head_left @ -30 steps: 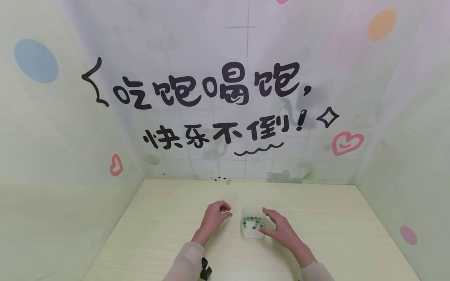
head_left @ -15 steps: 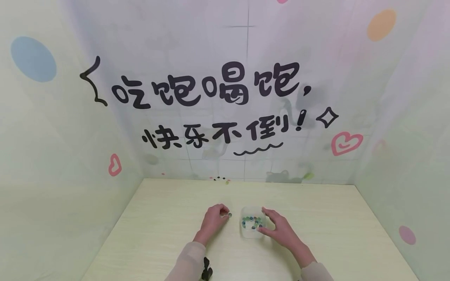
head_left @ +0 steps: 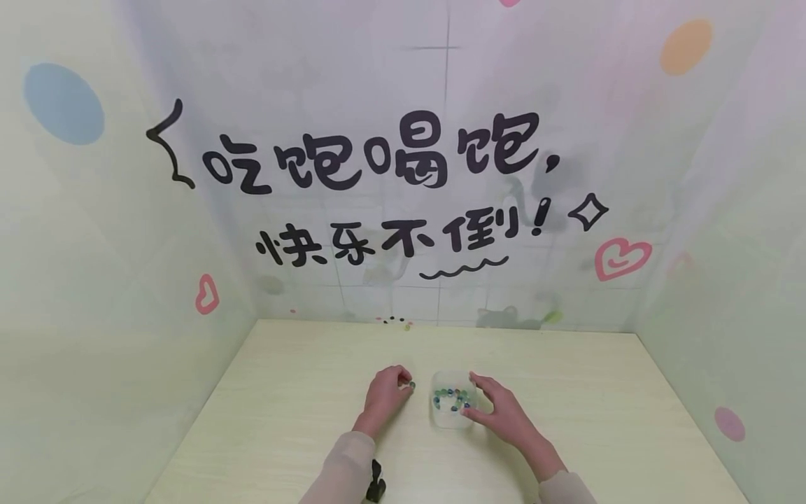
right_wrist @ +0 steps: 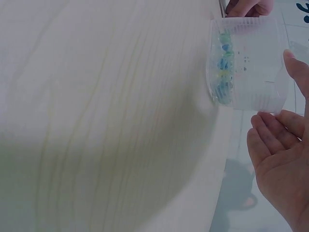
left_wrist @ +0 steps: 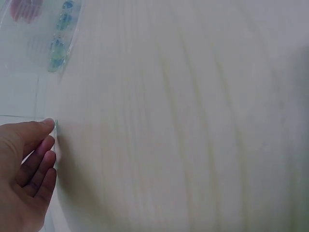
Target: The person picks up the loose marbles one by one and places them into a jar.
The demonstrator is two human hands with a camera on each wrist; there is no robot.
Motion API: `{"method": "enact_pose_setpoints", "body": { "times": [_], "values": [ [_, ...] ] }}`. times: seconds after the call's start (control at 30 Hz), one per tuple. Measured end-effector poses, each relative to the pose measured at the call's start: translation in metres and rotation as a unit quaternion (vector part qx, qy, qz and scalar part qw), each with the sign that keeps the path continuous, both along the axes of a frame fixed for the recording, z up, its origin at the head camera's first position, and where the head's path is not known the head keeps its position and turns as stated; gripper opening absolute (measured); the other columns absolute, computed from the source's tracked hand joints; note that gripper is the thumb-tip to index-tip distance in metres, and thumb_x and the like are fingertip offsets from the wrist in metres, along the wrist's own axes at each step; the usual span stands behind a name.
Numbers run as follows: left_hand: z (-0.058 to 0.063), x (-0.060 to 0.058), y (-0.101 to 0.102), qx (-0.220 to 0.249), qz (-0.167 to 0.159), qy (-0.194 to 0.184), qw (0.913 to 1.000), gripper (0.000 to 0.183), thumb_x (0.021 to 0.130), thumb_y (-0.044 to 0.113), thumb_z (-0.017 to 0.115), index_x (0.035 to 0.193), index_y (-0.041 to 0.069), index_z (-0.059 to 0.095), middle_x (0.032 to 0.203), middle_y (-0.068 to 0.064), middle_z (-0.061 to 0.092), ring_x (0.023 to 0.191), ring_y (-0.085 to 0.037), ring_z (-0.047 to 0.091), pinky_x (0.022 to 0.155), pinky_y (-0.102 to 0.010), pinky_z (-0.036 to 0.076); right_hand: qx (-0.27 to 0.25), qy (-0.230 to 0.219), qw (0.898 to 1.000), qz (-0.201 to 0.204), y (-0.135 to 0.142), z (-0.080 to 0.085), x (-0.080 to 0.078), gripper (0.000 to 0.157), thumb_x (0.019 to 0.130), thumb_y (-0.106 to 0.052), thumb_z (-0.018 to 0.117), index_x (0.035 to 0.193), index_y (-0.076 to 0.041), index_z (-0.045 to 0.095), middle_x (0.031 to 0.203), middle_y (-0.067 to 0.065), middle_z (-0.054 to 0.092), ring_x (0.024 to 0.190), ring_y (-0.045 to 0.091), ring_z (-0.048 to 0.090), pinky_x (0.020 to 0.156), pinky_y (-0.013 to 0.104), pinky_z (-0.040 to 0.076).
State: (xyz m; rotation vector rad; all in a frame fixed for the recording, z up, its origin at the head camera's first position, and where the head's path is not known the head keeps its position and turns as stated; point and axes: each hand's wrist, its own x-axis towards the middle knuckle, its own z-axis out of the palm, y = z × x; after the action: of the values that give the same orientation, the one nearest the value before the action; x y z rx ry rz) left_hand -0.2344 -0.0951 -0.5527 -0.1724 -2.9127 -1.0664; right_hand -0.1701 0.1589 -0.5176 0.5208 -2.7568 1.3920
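A clear plastic container (head_left: 448, 421) stands on the table, with several green and blue glass marbles (right_wrist: 224, 72) over its bottom. My right hand (head_left: 507, 414) holds it by the right side, thumb at the front and fingers toward the back, as the right wrist view (right_wrist: 282, 154) also shows. To the left of the container, my left hand (head_left: 385, 395) pinches a single greenish marble (head_left: 412, 385) between thumb and fingertips, low over the table. Seen from the left wrist, the hand (left_wrist: 29, 164) has its other fingers curled, and the marble is mostly hidden.
The pale wood table (head_left: 302, 364) is enclosed by a printed back wall (head_left: 403, 294) and two side walls. A small black object (head_left: 376, 483) is beside the left sleeve (head_left: 343, 469) near the front.
My left hand was a little higher with fingers more spread; it has lowered slightly, and the fingers have closed in around the marble. The right hand and container have stayed put.
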Motion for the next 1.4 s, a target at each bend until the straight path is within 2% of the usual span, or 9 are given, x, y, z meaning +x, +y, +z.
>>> {"method": "enact_pose_setpoints", "body": {
  "times": [0.53,0.8,1.2,1.4],
  "values": [
    [-0.002,0.001,0.000,-0.011,0.000,0.015,0.9998,0.013,0.083,0.008,0.078,0.086,0.015,0.068,0.082,0.002,0.068,0.077,-0.012,0.061,0.068,-0.030,0.052,-0.001,-0.004,1.000,-0.003,0.000,0.000,-0.001,0.074,0.085,-0.025,0.080,0.142,0.007,0.046,0.140,0.025,0.055,0.132,0.043,0.051,0.110,0.053,0.043],
    [0.007,0.005,0.000,0.008,-0.006,0.019,0.9998,0.012,0.083,0.008,0.078,0.087,0.014,0.069,0.083,0.002,0.068,0.077,-0.011,0.060,0.070,-0.029,0.052,-0.002,-0.007,1.000,-0.005,0.000,0.000,-0.001,0.073,0.085,-0.025,0.079,0.142,0.007,0.046,0.140,0.025,0.055,0.132,0.044,0.051,0.109,0.053,0.043],
    [0.017,0.012,0.001,0.026,0.005,0.007,0.9996,0.012,0.085,0.009,0.077,0.088,0.017,0.068,0.086,0.004,0.067,0.081,-0.010,0.059,0.072,-0.027,0.053,-0.013,-0.013,1.000,0.000,0.000,0.000,0.001,0.071,0.086,-0.022,0.078,0.142,0.008,0.046,0.139,0.024,0.056,0.131,0.044,0.051,0.111,0.054,0.041],
    [0.024,0.015,0.002,0.035,-0.002,0.015,0.9993,0.012,0.086,0.009,0.076,0.090,0.017,0.069,0.089,0.003,0.069,0.084,-0.010,0.061,0.075,-0.028,0.054,-0.014,-0.012,1.000,0.000,0.000,0.001,0.002,0.070,0.086,-0.021,0.078,0.142,0.008,0.046,0.139,0.025,0.055,0.131,0.045,0.051,0.111,0.053,0.041]
  ]
}}
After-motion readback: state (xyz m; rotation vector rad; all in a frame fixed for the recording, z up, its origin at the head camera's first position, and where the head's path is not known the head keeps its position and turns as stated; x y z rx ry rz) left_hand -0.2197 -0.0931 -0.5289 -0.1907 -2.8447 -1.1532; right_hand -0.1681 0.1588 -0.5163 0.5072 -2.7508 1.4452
